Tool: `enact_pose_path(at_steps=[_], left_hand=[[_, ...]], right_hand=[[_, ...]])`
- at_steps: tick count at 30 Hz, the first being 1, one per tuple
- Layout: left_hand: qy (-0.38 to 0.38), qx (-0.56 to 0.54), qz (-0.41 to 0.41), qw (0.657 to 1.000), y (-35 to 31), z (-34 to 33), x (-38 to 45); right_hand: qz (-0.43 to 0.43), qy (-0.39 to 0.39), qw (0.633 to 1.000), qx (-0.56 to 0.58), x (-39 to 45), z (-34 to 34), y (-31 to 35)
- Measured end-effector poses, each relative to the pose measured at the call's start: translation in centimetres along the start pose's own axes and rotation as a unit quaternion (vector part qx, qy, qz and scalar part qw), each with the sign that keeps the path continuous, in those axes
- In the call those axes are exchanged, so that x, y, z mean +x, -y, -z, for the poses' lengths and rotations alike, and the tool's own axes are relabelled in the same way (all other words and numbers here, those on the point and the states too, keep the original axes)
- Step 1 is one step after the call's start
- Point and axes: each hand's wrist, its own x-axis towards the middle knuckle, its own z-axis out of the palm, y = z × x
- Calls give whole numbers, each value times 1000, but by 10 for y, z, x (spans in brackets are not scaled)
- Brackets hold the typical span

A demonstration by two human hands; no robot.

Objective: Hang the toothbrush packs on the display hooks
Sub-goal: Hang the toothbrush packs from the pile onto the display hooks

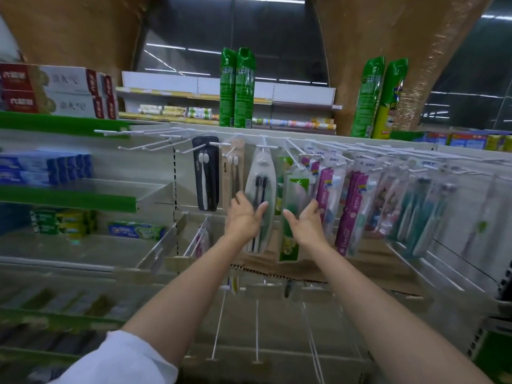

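A clear oval toothbrush pack [261,178] with two dark brushes hangs from a white hook [266,147]. My left hand [243,217] is at its lower part, thumb on the front and fingers reaching behind. A green-trimmed pack [291,206] hangs just to the right; my right hand [306,224] is spread open at its lower right edge. Left of these hang a black pack [205,173] and a tan pack [232,173]. Several purple and teal packs [357,206] fill the hooks to the right.
Bare white hooks [144,144] jut out at upper left. Toothpaste boxes [52,90] sit on green-edged shelves on the left. Green bags [237,87] stand on top of the rack. Lower hooks [219,322] stick out below my arms, over a cardboard strip [277,266].
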Motion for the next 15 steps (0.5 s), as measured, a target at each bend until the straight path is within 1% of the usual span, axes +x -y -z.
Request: enact_pose_path(at_steps=[2, 5, 8, 11, 15], left_hand=[[-12, 3, -2, 1000, -1, -11, 14], [-27, 1, -18, 999, 3, -21, 36], [-44, 27, -30, 998, 11, -26, 61], [-45, 32, -25, 998, 14, -32, 84], [-40, 34, -7, 999, 11, -39, 109]], right_hand=[[-11, -4, 1000, 6, 18, -8, 5], [-2, -16, 1000, 12, 44, -17, 5], [5, -30, 1000, 0, 66, -27, 1], [6, -42, 999, -10, 86, -38, 2], [-21, -41, 999, -14, 111, -47, 6]])
